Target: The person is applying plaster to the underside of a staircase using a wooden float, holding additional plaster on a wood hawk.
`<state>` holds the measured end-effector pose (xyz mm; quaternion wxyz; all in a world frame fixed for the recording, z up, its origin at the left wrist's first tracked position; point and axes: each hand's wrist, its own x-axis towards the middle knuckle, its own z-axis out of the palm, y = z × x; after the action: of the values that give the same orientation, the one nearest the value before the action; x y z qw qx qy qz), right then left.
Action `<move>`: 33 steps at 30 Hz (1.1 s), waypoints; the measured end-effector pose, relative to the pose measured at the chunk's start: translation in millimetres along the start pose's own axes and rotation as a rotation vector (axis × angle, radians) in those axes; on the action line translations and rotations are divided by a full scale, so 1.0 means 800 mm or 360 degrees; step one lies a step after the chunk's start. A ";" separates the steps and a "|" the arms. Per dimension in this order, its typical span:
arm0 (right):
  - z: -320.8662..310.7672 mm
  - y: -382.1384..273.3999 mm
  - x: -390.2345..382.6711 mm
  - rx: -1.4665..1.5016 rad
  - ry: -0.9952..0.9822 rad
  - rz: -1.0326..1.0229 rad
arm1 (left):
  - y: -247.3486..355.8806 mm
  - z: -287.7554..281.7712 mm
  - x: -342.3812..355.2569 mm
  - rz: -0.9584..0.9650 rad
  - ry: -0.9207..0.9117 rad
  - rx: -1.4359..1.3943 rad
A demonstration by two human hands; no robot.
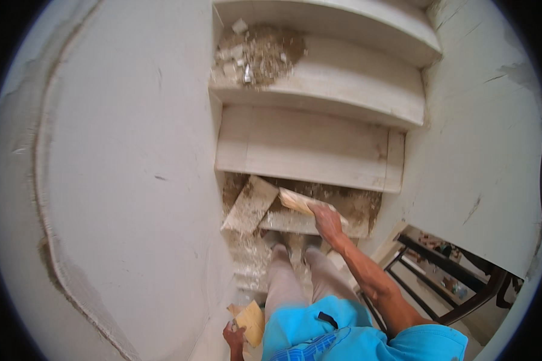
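Note:
My right hand (327, 221) is closed around the end of a long, narrow, pale yellowish strip (295, 201), which looks like wood or tile. It holds the strip over a broken step with a rough brown surface (361, 207). Left of the strip, a loose pale slab (252, 203) lies at a slant on that step. Low by my left leg, my left hand (234, 334) grips a flat tan piece (251, 323) with an angular outline; whether it is wood or tile I cannot tell.
Pale stair treads (313, 144) rise ahead, and a heap of rubble (253, 57) lies on a higher step at the left. White walls (132, 150) flank both sides. A dark railing (442, 265) borders an opening at lower right. Dusty debris (247, 259) covers the step near my feet.

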<state>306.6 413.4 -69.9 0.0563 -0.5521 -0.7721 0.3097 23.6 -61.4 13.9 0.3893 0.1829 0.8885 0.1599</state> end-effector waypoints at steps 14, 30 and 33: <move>-0.029 0.205 -0.202 -0.0267 -0.0005 0.0880 | 0.089 0.006 0.098 0.0630 0.0293 0.0514; -0.017 0.198 -0.269 -0.0196 0.0108 0.1234 | 0.175 -0.004 0.159 0.0734 0.0088 -0.1020; -0.033 0.179 -0.285 -0.0071 0.0252 0.1372 | 0.208 -0.007 0.138 0.0744 0.0108 -0.0834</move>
<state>522.4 250.5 -68.2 -0.0310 -0.8470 -0.4708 0.2449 -16.8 134.2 18.0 0.3461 0.2698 0.7638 0.4733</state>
